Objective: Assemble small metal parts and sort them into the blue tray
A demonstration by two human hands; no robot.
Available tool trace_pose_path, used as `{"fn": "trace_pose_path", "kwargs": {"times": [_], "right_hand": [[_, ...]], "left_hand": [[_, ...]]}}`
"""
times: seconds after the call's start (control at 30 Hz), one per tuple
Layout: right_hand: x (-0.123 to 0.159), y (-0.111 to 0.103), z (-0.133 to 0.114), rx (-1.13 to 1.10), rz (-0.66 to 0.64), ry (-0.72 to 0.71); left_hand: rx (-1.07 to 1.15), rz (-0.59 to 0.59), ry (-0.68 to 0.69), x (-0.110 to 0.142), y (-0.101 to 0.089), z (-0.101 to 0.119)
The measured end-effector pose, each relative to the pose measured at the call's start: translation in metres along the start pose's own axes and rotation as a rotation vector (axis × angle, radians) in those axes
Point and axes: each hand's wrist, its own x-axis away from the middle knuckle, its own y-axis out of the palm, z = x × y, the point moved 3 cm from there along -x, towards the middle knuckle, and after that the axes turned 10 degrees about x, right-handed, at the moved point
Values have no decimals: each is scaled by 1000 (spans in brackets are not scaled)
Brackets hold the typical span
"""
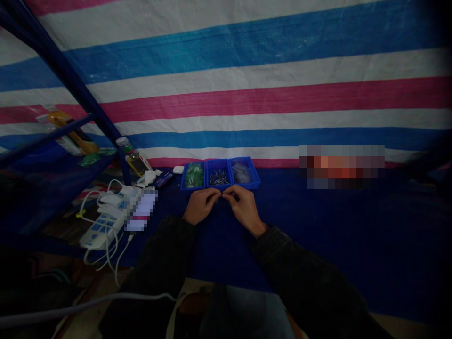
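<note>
Holds the bare left hand and the bare right hand fingertip to fingertip, just in front of three shallow blue plastic bins. Has thumb and forefinger pressed together on each side, pinching between them a tiny dark thing, too small and dim to identify; cannot tell the exact curl of the other fingers. Wears dark long sleeves on both forearms, reaching over a dark blue tabletop.

Shows in the left bin green and clear plastic pieces, in the middle bin a loose scatter of slim silvery pieces, in the right bin clear plastic bags.

To the left of the bins, displays a small rounded white case, a dark blue printed packet, crumpled white tissue and a tilted clear bottle with a white cap. Nearer, includes a white power strip with white cables and a blurred-out phone. Behind, reveals a red, white and blue striped plastic sheet.
</note>
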Motion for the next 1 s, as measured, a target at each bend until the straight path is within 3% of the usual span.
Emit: {"fn": "trace_pose_path", "kwargs": {"times": [0.17, 0.6, 0.73, 0.87, 1.0], "right_hand": [[0, 0, 0, 3, -2, 37], [1, 0, 8, 164, 2, 118], [1, -3, 6, 82, 4, 134], [0, -5, 6, 36, 22, 162], [0, -3, 5, 19, -14, 147]], "left_hand": [[-12, 136, 20, 1, -3, -2], [-16, 97, 63, 2, -2, 5], [-31, 164, 50, 1, -4, 4], [-161, 298, 4, -14, -14, 6], [-347, 283, -45, -30, -19, 10]]}}
